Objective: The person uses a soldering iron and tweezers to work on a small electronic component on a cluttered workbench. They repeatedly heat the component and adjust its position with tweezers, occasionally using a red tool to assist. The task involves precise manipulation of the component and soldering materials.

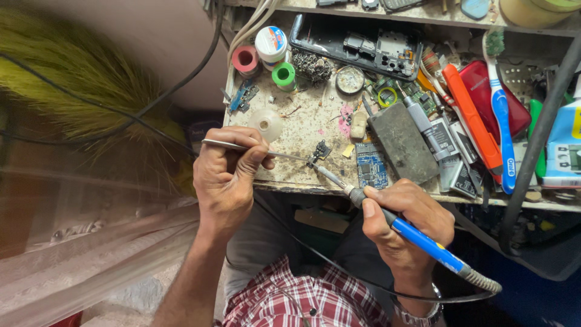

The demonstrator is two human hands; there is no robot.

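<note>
Tweezers (254, 147) are gripped in the left hand (227, 175), a blue soldering iron (399, 230) in the right hand (405, 221); both tips meet on a small part (319, 151) near the bench (302, 130) front edge. A round white-lidded tin (270, 43) stands behind.

A round white tin (270, 43) with a blue and red label is seen at the bench's back left. A white and blue printed package (564, 148) is set upright at the right edge, partly cut off.
</note>
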